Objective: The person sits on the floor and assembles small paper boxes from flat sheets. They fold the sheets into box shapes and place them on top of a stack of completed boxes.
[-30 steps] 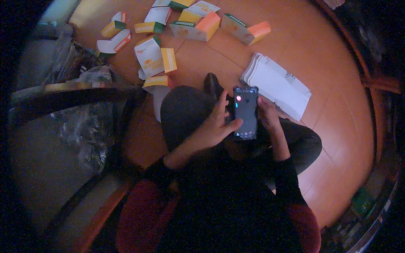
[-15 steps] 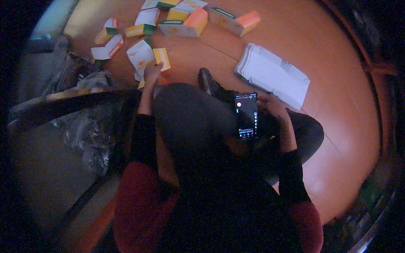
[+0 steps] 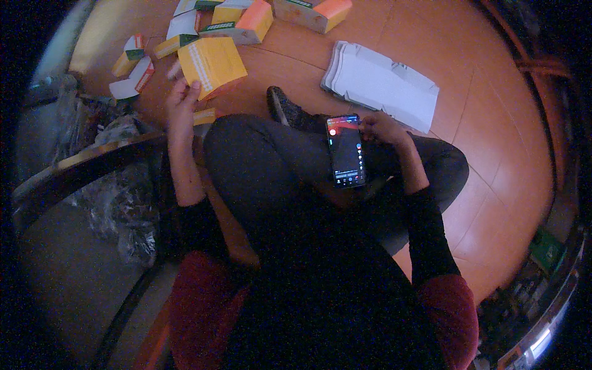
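My left hand point(image 3: 183, 98) grips the near left edge of a yellow cardboard carton point(image 3: 216, 65), thumb on top, and holds it above the floor beyond my left knee. The carton has a pale printed band and an orange lower edge. A phone point(image 3: 346, 151) with a lit, mostly dark screen is propped over my crossed legs. My right hand point(image 3: 385, 129) is at the phone's upper right edge, fingers curled against it; some fingertips are hidden. Below my left hand, another yellow carton piece point(image 3: 205, 116) lies partly hidden by my knee.
Several folded cartons, including a green, white and orange one point(image 3: 246, 24), lie at the far left. A stack of white flat cardboard sheets point(image 3: 382, 83) rests on the tiled floor point(image 3: 487, 154) at right. Clear plastic wrapping point(image 3: 126, 209) and a curved dark rail point(image 3: 92, 157) are at left.
My left hand has raised the yellow carton off the floor, turning its yellow face into view. The right hand stays at the phone, whose screen picture has changed. The whole view has shifted slightly.
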The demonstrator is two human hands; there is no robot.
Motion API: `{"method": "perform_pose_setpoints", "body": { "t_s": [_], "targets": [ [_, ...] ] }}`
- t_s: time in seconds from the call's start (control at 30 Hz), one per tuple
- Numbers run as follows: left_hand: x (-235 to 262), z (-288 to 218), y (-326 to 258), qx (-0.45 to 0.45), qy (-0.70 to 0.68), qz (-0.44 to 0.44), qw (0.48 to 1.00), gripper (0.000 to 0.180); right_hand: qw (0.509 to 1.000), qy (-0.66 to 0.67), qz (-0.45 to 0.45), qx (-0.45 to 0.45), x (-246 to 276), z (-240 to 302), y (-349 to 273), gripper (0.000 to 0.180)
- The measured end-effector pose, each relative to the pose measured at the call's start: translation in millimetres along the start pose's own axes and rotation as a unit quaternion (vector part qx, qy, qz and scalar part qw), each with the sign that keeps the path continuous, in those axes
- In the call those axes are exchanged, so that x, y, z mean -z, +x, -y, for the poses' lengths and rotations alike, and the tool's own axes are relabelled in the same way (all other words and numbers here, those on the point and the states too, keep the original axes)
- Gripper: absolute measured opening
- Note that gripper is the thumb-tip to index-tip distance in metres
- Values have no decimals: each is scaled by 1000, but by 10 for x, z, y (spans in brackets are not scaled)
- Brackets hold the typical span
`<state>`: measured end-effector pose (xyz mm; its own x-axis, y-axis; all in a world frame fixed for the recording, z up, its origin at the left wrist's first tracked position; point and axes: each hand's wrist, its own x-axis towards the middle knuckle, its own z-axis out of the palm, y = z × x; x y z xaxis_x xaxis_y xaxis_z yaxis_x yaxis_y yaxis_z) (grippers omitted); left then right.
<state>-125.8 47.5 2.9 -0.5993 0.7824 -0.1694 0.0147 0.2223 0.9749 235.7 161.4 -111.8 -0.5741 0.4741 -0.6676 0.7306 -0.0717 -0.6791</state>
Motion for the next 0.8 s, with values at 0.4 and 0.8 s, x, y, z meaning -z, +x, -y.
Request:
{"method": "perform_pose_setpoints", "body": {
  "t_s": [0.4,0.8],
  "targets": [
    [-463,-234,-366,-75,-83,84,990,20,989,-139,-24,37,65,-46,20,27],
    [-934,-4,-785,-6,-421,179,889,21,956,249,-140,62,3,302,-226,50]
  ]
}}
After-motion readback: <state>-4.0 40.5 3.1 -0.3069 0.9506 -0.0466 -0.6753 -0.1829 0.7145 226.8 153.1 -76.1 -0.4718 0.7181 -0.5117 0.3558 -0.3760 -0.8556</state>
